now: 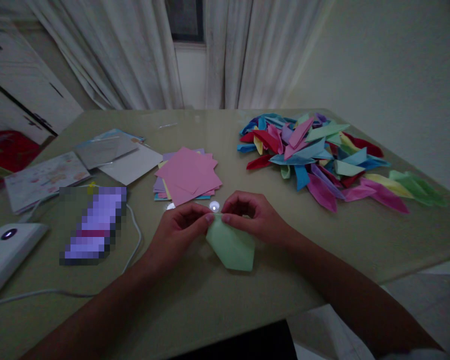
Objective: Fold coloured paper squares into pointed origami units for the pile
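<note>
Table: we're looking across a broad pale table [195, 300], its far edge up against the hanging curtains [262, 55].
Colour heap: over on the far right, what a spread! We see a heap of folded paper pieces [307, 150] in blue, red, pink, yellow and green, trailing off to the right.
Flat sheets: far left now, and we've got a floral-printed sheet [48, 177] lying beside paler ones.
White device: near left, a white device [15, 250] sits at our table's edge of view.
Square stack: just beyond the hands, a fanned stack of paper squares [191, 172], pink on top.
Pixelated slab: left of the hands, masked from us, a purple-screened slab [97, 225] with a white cable [138, 227] looping past its right side.
Hands: centre stage! Our left hand [182, 225] and right hand [251, 215] both pinch, thumbs nearly meeting.
Green paper: and there it is, the folded green paper [232, 247], gripped by its far narrow end between both hands, its wider end pointing near.
</note>
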Demonstrator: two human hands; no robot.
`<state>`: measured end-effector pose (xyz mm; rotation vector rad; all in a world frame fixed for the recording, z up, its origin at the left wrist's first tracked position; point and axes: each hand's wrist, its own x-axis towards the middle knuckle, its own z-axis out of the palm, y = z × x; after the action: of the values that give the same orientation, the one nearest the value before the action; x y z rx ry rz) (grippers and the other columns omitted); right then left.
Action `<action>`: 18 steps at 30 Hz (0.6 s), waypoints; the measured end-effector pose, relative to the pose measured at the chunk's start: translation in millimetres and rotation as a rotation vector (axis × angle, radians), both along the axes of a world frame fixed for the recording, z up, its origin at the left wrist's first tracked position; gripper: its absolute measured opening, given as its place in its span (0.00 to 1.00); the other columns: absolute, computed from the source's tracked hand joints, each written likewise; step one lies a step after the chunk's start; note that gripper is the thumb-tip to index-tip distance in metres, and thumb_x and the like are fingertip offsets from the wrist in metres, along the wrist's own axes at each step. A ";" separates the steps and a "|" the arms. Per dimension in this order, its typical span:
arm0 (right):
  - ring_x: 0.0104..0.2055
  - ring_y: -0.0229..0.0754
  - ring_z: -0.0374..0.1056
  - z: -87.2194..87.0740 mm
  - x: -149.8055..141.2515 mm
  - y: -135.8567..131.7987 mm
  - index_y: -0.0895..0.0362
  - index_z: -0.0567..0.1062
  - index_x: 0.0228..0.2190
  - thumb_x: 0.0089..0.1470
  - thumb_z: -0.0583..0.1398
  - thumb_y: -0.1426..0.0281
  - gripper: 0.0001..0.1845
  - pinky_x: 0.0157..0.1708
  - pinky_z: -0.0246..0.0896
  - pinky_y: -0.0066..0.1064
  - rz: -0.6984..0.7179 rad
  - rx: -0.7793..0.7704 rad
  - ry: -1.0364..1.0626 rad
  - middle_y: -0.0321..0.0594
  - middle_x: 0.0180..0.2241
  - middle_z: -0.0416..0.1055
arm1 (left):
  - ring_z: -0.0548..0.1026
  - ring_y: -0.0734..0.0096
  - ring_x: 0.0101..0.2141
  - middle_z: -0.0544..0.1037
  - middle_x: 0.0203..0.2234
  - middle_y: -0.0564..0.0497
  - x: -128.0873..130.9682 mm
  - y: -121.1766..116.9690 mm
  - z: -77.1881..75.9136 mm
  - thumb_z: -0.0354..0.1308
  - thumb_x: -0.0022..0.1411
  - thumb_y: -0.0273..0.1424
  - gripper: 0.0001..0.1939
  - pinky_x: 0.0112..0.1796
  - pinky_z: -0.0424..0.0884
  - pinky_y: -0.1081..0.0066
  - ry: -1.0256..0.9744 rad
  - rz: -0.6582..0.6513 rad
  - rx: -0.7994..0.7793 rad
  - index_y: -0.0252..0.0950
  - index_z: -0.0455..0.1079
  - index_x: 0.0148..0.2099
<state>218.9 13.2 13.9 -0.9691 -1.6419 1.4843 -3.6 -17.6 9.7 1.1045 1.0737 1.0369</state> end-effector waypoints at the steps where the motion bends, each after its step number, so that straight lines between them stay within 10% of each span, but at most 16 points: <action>1: 0.31 0.37 0.67 -0.8 0.0 0.4 0.58 0.81 0.35 0.56 0.73 0.58 0.17 0.32 0.62 0.28 -0.001 0.005 -0.009 0.36 0.30 0.75 | 0.79 0.72 0.31 0.85 0.30 0.52 -0.1 0.5 -0.5 0.75 0.60 0.37 0.08 0.34 0.75 0.75 0.009 0.021 0.023 0.38 0.83 0.37; 18: 0.30 0.38 0.67 -1.6 -1.0 0.3 0.58 0.81 0.32 0.59 0.70 0.60 0.13 0.30 0.60 0.29 -0.133 0.103 -0.112 0.37 0.28 0.75 | 0.82 0.66 0.31 0.86 0.32 0.48 0.4 2.4 1.9 0.75 0.58 0.39 0.12 0.33 0.78 0.70 0.119 0.026 0.046 0.37 0.84 0.39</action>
<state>217.9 13.5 12.2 -1.0987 -1.6803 1.2649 -3.2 -15.2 11.6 1.2043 1.1663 1.0310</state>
